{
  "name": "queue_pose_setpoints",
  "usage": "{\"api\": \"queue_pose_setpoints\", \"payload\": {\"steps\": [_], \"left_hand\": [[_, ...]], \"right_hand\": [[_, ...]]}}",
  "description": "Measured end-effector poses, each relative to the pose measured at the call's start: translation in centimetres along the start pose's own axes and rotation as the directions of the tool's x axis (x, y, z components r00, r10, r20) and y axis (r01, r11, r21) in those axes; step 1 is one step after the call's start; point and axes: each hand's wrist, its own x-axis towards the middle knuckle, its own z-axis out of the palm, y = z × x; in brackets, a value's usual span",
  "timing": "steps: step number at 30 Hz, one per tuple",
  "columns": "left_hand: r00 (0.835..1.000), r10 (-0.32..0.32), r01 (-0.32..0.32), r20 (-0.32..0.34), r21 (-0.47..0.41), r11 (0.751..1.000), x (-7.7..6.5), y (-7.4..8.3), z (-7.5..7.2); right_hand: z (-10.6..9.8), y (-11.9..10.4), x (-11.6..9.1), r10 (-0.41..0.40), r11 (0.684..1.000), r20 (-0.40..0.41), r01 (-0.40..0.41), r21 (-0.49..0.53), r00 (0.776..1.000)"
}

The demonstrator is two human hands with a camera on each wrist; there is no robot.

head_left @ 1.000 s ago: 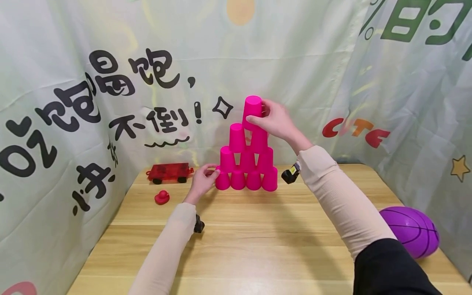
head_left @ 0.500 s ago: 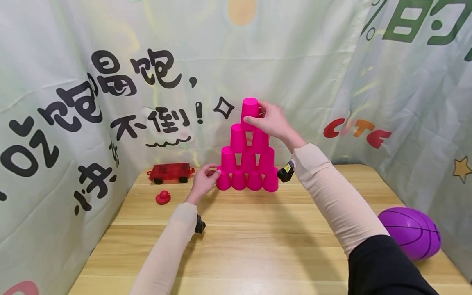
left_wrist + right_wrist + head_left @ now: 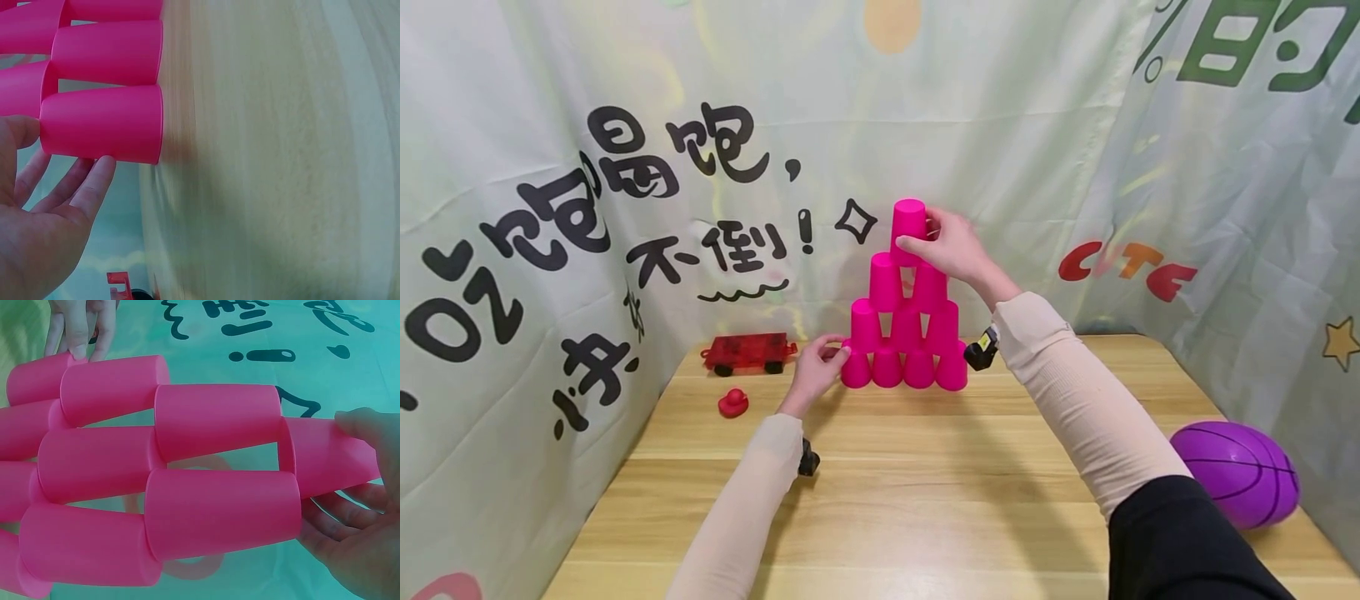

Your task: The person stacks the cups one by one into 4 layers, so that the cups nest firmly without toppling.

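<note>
Upside-down pink plastic cups form a pyramid (image 3: pixel 906 327) several tiers high near the table's back edge. My right hand (image 3: pixel 953 244) grips the single topmost cup (image 3: pixel 908 221) from its right side, thumb in front. In the right wrist view that top cup (image 3: pixel 325 453) rests across the two cups beneath it. Low on the left, my left hand (image 3: pixel 816 371) touches the leftmost bottom cup (image 3: pixel 856 372). The left wrist view shows its extended fingers (image 3: pixel 94 184) along this cup's side, with the thumb near the upper end.
A translucent red toy cart (image 3: pixel 748 352) stands back left, and a small red rubber duck (image 3: pixel 733 403) sits before it. On the right, a purple ball (image 3: pixel 1236 475) lies beside the right forearm. A printed cloth (image 3: pixel 1000 150) hangs behind the wooden table (image 3: pixel 887 508).
The top cup has shifted slightly left and down in my right hand, from over the right cup to the middle of the pair below. My left hand keeps its place.
</note>
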Motion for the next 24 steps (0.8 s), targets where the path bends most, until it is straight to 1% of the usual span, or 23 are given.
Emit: {"api": "queue_pose_setpoints", "payload": {"steps": [9, 14, 19, 24], "left_hand": [[1.0, -0.001, 0.001, 0.002, -0.001, 1.0, 0.0, 0.2, 0.2], [1.0, 0.0, 0.0, 0.004, -0.006, 1.0, 0.0, 0.3, 0.2], [1.0, 0.001, -0.001, 0.011, -0.007, 1.0, 0.1, 0.2, 0.3], [1.0, 0.0, 0.0, 0.012, -0.004, 1.0, 0.0, 0.1, 0.2]], "right_hand": [[0.0, 0.1, -0.1, 0.005, 1.0, 0.001, -0.005, 0.007, 1.0], [-0.4, 0.3, -0.4, 0.004, 0.999, 0.009, -0.004, 0.039, 1.0], [-1.1, 0.7, -1.0, 0.036, 0.998, -0.001, -0.036, 0.055, 0.999], [-2.4, 1.4, -2.1, 0.054, 0.997, -0.03, -0.052, 0.06, 0.998]]}}
